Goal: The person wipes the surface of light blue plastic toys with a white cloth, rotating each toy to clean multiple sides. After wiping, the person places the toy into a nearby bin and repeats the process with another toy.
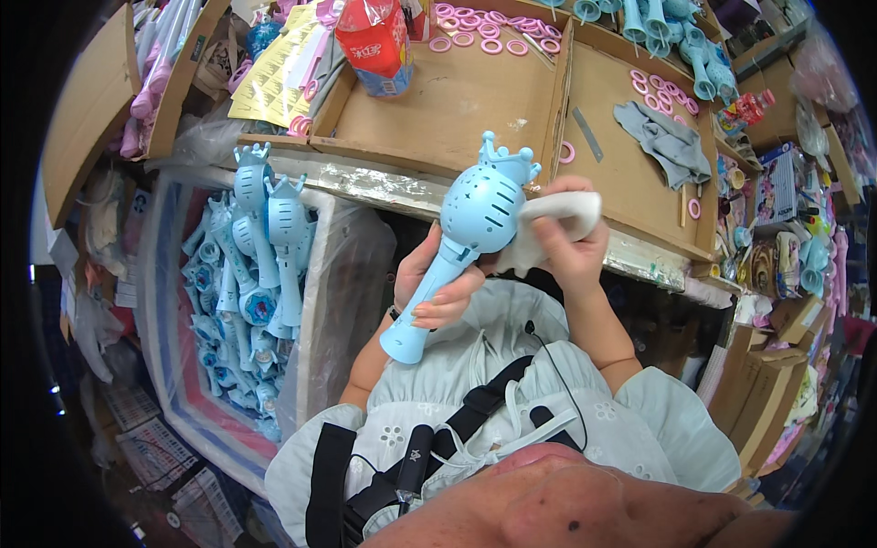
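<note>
A light-blue plastic toy wand point(483, 209) slants across my lap, its crown end up and its flared handle end towards me. My left hand point(438, 281) is wrapped around its handle just below the round head. The head has slots and small star-shaped holes on the side in view. In my right hand point(575, 240) is a folded white cloth point(569, 209), pinched between thumb and fingers. This cloth lies against or close to the right side of the wand's head; the exact contact is hidden.
Left of me stands a plastic-lined bin point(315, 308) heaped with blue toy wands point(257, 301). Ahead, cardboard trays point(445, 116) hold pink rings point(490, 31), a red drink carton point(373, 48), a steel ruler point(587, 133) and a grey cloth point(664, 140). More blue parts point(702, 58) lie at the upper right.
</note>
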